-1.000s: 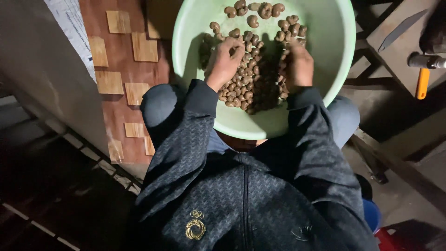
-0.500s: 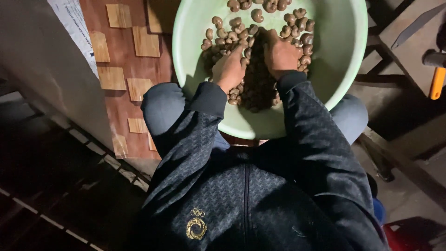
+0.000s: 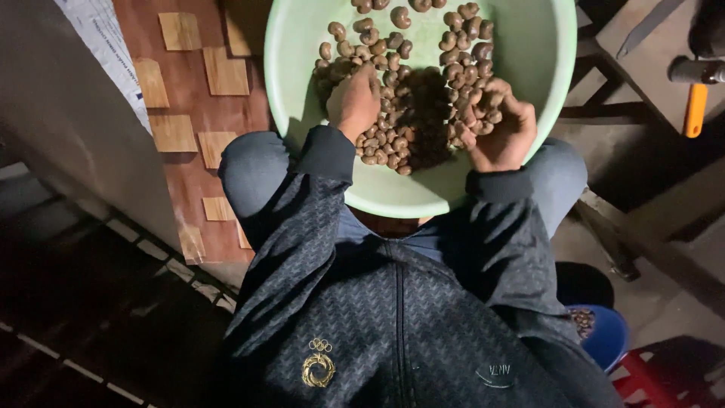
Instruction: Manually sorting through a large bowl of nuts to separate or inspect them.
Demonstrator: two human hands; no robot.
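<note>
- Two hands work inside a round, smooth, pale green basin that rests on the person's knees.
- Nuts, brown, curved and kidney-shaped, lie heaped between the hands and scattered beyond them toward the far wall; they point every way, with no common axis.
- The left hand lies knuckles up on the heap, fingers curled down into the nuts; whether it grips any cannot be told.
- The right hand is cupped and partly curled round a small clutch of nuts, near the basin's right wall.
- The hands are apart, with the heap between them.
- Left of the left hand stands a reddish board with pale wooden squares.
- Right of the right hand lies an orange-handled tool on a bench.
- Below the right arm sits a blue bowl.
</note>
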